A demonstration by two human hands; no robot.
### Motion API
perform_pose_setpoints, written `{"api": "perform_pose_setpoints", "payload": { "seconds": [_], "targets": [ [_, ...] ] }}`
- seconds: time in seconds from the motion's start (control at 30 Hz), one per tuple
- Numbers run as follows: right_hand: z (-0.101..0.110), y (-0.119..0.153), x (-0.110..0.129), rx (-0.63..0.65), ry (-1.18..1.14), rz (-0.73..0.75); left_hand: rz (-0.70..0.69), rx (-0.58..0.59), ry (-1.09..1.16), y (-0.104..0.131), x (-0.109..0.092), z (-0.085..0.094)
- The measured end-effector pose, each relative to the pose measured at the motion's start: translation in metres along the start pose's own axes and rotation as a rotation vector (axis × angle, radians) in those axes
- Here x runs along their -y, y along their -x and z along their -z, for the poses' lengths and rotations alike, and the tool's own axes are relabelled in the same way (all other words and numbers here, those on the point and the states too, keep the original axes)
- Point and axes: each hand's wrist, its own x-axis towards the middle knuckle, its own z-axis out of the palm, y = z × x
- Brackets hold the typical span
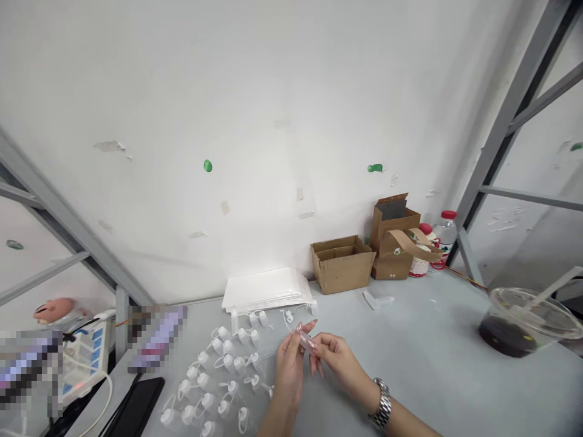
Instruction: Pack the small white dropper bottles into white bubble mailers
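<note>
A small clear tube (308, 342) is above the table (410, 376), between the two hands: the left hand (291, 358) curls its thumb and fingers nearly closed around the upper end, and the right hand (334, 357) pinches the other end. Its long axis slants from upper left, toward the wall, down to lower right; which end is the mouth, I cannot tell. Small white-capped bottles (208, 401) stand grouped left of the hands, their contents too small to make out. Behind, an open cardboard box (345, 276) hides its floor, while the brown paper bag (392, 261) just beside it has a dark panel at its mouth and a small white mark, unreadable. The red-capped bottle (446, 233) bears a label too small to read. At right, a clear tub (553, 335) holds dark liquid (504, 337) and a pale utensil (556, 286).
</note>
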Motion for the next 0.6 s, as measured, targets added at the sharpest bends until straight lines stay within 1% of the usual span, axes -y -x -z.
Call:
{"api": "perform_pose_setpoints", "payload": {
  "seconds": [0.1,0.17,0.3,0.43,0.6],
  "targets": [
    [-0.0004,0.0009,0.0042,0.031,-0.141,-0.05,0.003,0.054,-0.016,0.0015,-0.001,-0.0011],
    [-0.0006,0.0009,0.006,0.039,-0.189,-0.064,0.007,0.065,-0.013,0.0022,-0.0016,-0.0018],
    [-0.002,0.0004,0.0063,0.032,-0.214,-0.061,0.013,0.038,0.057,0.0007,-0.0015,-0.0017],
    [-0.0036,-0.0003,0.0042,0.032,-0.228,-0.05,-0.031,0.016,0.13,-0.0026,-0.0002,0.0007],
    [-0.0024,-0.0007,0.0015,0.038,-0.246,-0.052,-0.045,0.012,0.077,-0.0021,-0.0018,0.0005]
  ]
}}
